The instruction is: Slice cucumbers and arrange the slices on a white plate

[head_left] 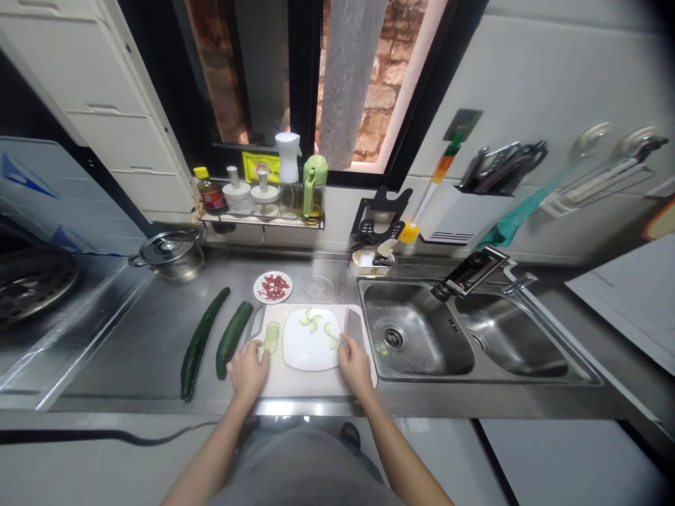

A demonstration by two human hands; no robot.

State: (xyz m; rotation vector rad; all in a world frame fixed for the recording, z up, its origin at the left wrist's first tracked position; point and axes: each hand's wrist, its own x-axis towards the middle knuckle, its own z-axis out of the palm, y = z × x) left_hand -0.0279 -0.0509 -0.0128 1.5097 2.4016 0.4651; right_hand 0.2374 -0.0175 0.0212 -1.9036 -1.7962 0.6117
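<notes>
My left hand is at the left of the cutting board, thumb apart from the fingers, beside a row of overlapping cucumber slices. A white square plate sits on the board with several curved cucumber slices on it. At the plate's right rim my right hand has its fingers closed together; what they hold, if anything, is hidden. A knife blade lies just beyond that hand, flat on the board. Two whole dark green cucumbers rest on the counter to the left.
Behind the board stands a small plate of chopped red pieces. A lidded pot is at the back left. To the right is a double sink with a faucet. Bottles stand on a wall rack below the window.
</notes>
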